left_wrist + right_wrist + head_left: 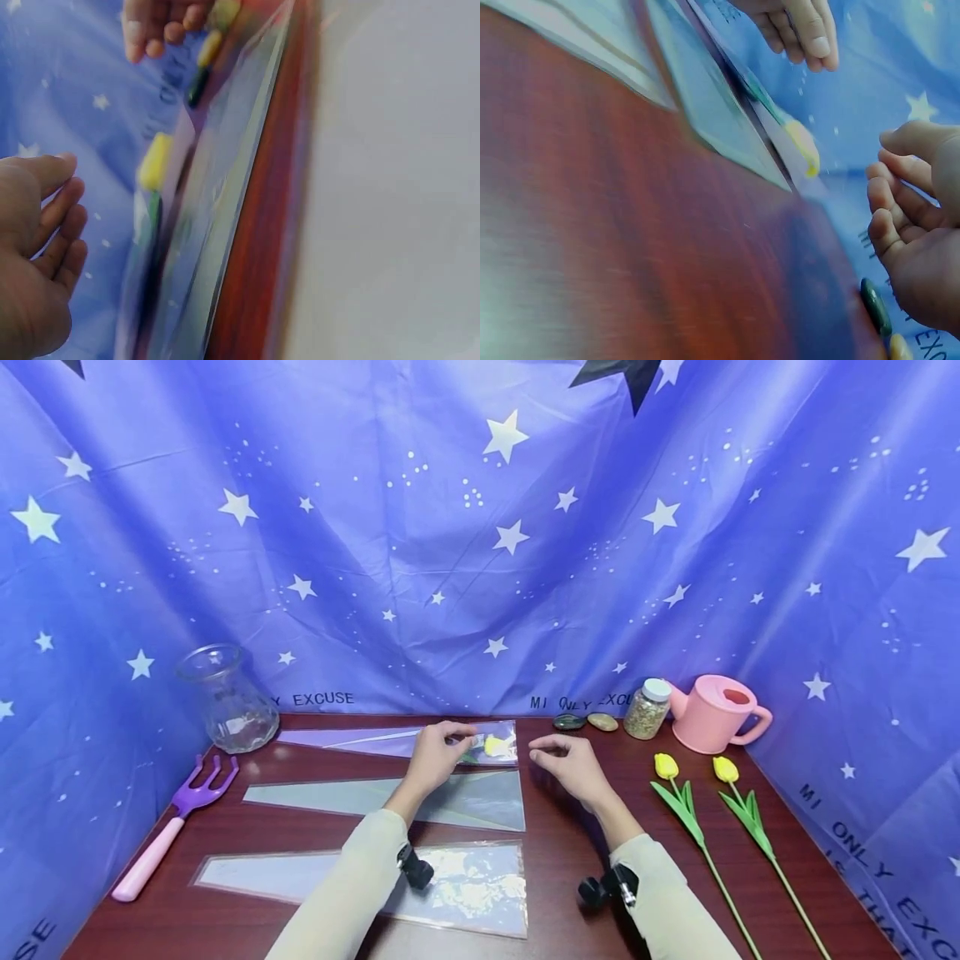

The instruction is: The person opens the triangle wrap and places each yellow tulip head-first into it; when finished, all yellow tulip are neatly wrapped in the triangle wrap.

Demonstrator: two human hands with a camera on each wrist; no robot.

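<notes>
Three clear cone-shaped sleeves lie on the dark wood table (570,860). The far sleeve (390,740) holds a yellow tulip (495,746), also visible in the wrist views (155,161) (803,147). My left hand (453,739) is at that sleeve just left of the bloom, its fingers relaxed (67,217) and gripping nothing. My right hand (543,752) hovers just right of the sleeve's wide end, its fingers loosely curled (885,187) and empty. The middle sleeve (465,797) and the near sleeve (465,885) are empty.
Two loose yellow tulips (678,802) (742,806) lie at the right. Behind them stand a pink watering can (716,714), a small jar (648,708) and two stones (585,722). A glass vase (228,702) and a purple garden fork (176,822) are at the left. Starry blue cloth surrounds the table.
</notes>
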